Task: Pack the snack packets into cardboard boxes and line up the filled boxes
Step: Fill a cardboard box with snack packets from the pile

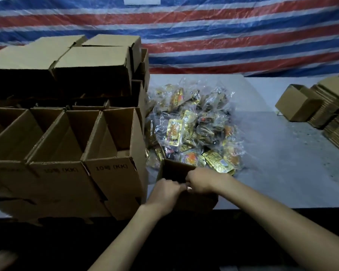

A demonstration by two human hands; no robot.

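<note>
— Though half hidden under two hands, standing where, that small box (199, 201)?
— At the near edge of the grey table (272, 153), upright, top open.
— Held how?
— Left hand (165, 194) curled over the near rim, right hand (202, 180) curled just beside it, knuckles up, fingertips meeting. Gripping the cardboard on both sides; cannot tell whether anything else is pinched between.
— And the snack packets (194, 130)?
— Heaped just behind the small box, gold and orange wrappers in crinkled clear plastic, reaching up to its far wall.
— To the left?
— Row of open boxes (110, 143), flaps raised, "(KK)" printed on the near flaps, the nearest one just beside the small box. Closed boxes (90, 57) stacked above and behind them.
— Further out?
— Far right, well apart: flat cardboard stack (337, 122), with one made-up box (296, 106) on its side against it. Behind everything, striped tarp (223, 36), red, white and blue.
</note>
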